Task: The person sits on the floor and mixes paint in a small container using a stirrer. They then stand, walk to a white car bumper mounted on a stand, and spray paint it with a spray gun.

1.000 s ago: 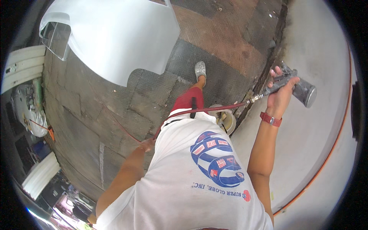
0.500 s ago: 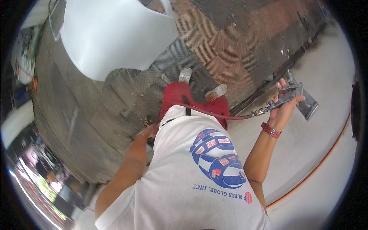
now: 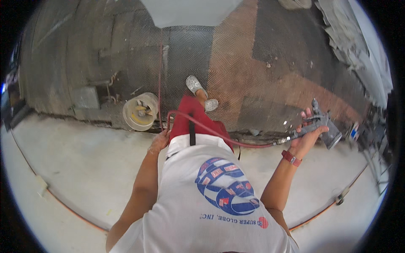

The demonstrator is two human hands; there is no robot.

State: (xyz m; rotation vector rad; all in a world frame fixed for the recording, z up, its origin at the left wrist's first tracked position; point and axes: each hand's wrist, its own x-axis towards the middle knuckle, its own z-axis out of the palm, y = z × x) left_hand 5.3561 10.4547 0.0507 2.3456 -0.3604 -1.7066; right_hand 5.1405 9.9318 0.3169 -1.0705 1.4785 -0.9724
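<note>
My right hand point(image 3: 310, 130) is closed around the handle of a grey, paint-stained spray gun point(image 3: 318, 124), its cup tilted out to the right. From the metal fitting at the grip a red air hose point(image 3: 215, 135) runs left across my waist. It loops at my left hip, where my left hand point(image 3: 160, 140) is closed on it, the fingers partly hidden. Beyond the hand a length of hose trails away along the floor. A smooth white curved panel point(image 3: 190, 12) shows at the top edge, mostly out of view.
A pale bucket point(image 3: 140, 111) with things inside stands on the floor left of my legs. Worn patterned matting point(image 3: 236, 76) covers the floor ahead. Crumpled grey sheeting point(image 3: 348, 46) hangs at far right. Behind me, an orange line point(image 3: 76, 208) runs along the pale surface.
My view and body have turned, so the white panel has shifted up and mostly out of sight. The bucket and sheeting have come into view. The spray gun stays in my right hand.
</note>
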